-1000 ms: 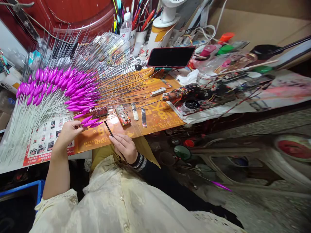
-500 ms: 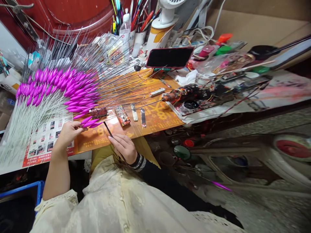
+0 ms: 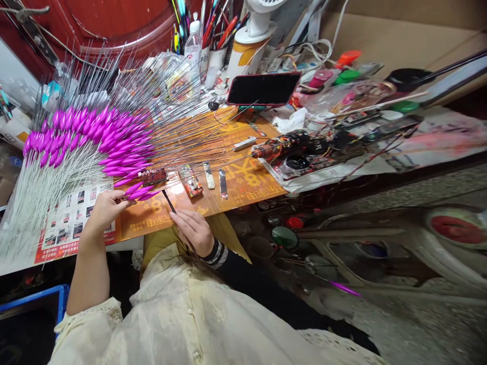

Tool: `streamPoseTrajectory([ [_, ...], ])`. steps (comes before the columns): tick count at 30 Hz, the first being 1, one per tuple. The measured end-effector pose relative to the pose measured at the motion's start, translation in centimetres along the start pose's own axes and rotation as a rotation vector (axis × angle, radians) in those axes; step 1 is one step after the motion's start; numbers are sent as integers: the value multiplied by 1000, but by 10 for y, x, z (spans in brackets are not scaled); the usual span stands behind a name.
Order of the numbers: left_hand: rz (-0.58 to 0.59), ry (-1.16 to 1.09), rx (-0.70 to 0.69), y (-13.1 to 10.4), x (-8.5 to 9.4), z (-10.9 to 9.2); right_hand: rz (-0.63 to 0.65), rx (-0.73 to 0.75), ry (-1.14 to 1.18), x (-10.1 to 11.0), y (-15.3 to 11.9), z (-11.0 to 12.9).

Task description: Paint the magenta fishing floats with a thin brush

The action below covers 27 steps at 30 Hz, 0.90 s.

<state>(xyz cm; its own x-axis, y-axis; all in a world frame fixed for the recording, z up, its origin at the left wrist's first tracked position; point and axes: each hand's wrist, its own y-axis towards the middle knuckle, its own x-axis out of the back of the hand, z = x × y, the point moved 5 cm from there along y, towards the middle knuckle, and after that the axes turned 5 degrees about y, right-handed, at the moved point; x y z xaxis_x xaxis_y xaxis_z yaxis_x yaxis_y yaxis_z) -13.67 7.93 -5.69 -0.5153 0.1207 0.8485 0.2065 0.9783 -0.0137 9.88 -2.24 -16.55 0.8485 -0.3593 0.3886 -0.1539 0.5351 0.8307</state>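
Observation:
My left hand (image 3: 105, 209) pinches at the near end of the magenta fishing floats (image 3: 141, 194) at the front of the row; exactly which one it grips is hard to tell. Fingers closed, my right hand (image 3: 195, 231) holds a thin black brush (image 3: 168, 201), its tip close to the pointed ends of those floats. Many more magenta floats (image 3: 122, 133) lie fanned out to the left, with pale stems towards me and dark thin stems pointing away. Just behind the held floats sits a dark, paint-stained block (image 3: 153, 177).
On the orange board (image 3: 251, 190) lie a paint-spotted block (image 3: 190, 181) and small strips (image 3: 223, 183). A phone (image 3: 263, 89) leans behind them, near a fan (image 3: 254, 35) and a bottle (image 3: 194, 43). Paint-stained clutter (image 3: 300, 147) fills the right side. A lone magenta float (image 3: 344, 288) is at lower right.
The view has shifted very slightly, so the table things sit a little further left. Both hands keep nearly the same pose, with the brush still by the floats.

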Motion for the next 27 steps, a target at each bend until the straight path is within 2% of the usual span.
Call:
streamPoseTrajectory([
  [9, 26, 35, -12, 0, -1, 3, -23, 43, -21, 4, 6, 4],
  [14, 7, 61, -94, -2, 0, -2, -20, 46, 55, 6, 2, 1],
  [19, -49, 166, -183, -14, 13, -13, -33, 93, 101, 8, -5, -3],
  [22, -156, 341, -247, -32, 31, -31, -41, 118, 108, 10, -9, -4],
  [27, -454, 595, -319, -70, 70, -74, -21, 190, 105, 11, -12, -2],
])
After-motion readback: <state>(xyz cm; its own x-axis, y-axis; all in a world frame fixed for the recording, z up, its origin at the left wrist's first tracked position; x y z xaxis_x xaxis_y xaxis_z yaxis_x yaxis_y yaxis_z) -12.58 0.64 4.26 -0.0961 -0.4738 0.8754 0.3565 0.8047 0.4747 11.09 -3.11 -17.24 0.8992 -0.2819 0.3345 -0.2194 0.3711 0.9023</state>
